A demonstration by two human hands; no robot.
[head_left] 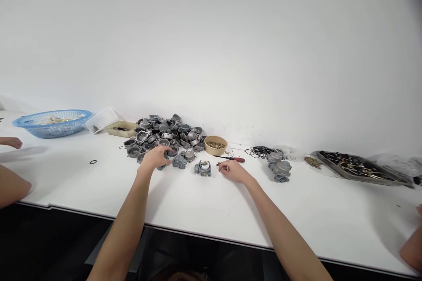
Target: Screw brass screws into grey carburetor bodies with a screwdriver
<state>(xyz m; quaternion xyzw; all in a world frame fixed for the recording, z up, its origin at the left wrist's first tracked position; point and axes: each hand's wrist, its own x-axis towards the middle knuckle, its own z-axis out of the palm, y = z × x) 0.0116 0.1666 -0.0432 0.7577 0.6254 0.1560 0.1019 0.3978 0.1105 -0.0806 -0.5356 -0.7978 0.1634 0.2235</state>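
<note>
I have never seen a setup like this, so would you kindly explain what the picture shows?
There is no machine here: these are a person's two bare hands, seen by a camera worn on that person's head, looking forward and down. On the white table lies a pile of grey metal parts; the left hand is at its front edge, fingers apart. The right hand is beside a few brass-coloured bits, its fingers close together; whether it holds any is too small to tell. Between the hands sits one grey part. Behind are a round tub and a red-handled screwdriver.
</note>
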